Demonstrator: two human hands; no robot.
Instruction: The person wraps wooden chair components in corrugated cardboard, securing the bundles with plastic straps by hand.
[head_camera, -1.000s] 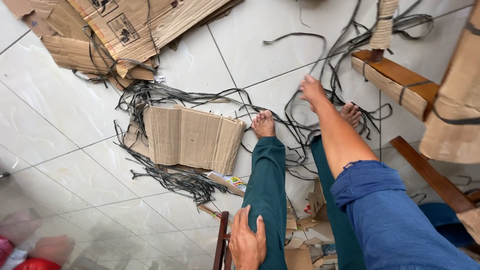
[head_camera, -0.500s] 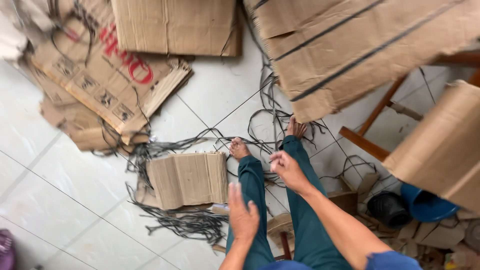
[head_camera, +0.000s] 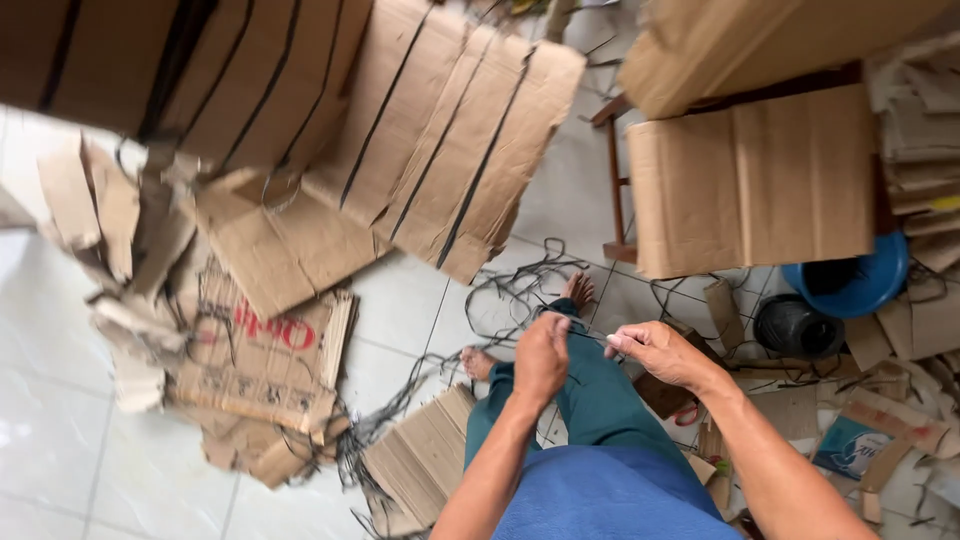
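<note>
Thin dark strap (head_camera: 588, 337) is stretched between both hands over the knees: left hand (head_camera: 541, 357) fisted around it, right hand (head_camera: 662, 352) pinching its end. Looks early to me (lots of loose straps (head_camera: 520, 285) on the floor tiles (head_camera: 60, 400), bundled cardboard (head_camera: 440, 130) above).

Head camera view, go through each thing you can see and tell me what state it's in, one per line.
Left hand: closed in a fist around a thin dark strap.
Right hand: fingers pinching the same strap.
Strap: stretched straight between both hands.
Strapped cardboard bundle: bound with dark straps.
Printed cardboard: flattened, torn, on the floor.
Blue basin: upright, partly hidden by cardboard.
Loose straps: tangled on the tiles.
</note>
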